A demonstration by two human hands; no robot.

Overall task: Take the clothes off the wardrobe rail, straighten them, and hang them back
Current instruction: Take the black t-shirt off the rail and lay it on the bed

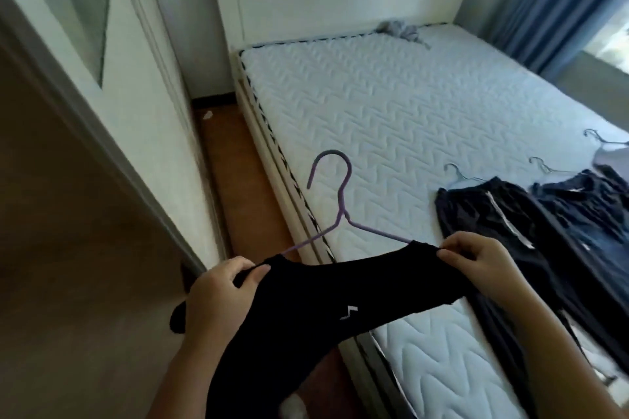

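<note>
Clothes were at different stages. One black top point(340, 286) was held up in front of the person, over the near edge of the bed point(391, 105), and it sat on a purple hanger point(335, 201) whose hook pointed away, toward the mattress. The left hand point(218, 289) had its grip clamped on the left shoulder of the top, fingers curled round the cloth and the hanger arm under it. The right hand point(476, 258) pinched the right shoulder, thumb and fingers together on the fabric. Between the two hands the neckline looked stretched flat, so I judged this garment to be in the straightening step, close to ready for the rail.

On the bed to the right lay dark trousers point(483, 214) and, just beside them, a dark blue garment point(592, 207), each with a wire hanger at its top. A third hanger with pale cloth showed at the far right edge. Those pieces looked taken down but not yet hung back. A grey crumpled cloth point(401, 31) lay at the head of the bed.

The wardrobe point(85, 112) stood at the left, its rail not visible, so how many clothes were already rehung could not be told.
</note>
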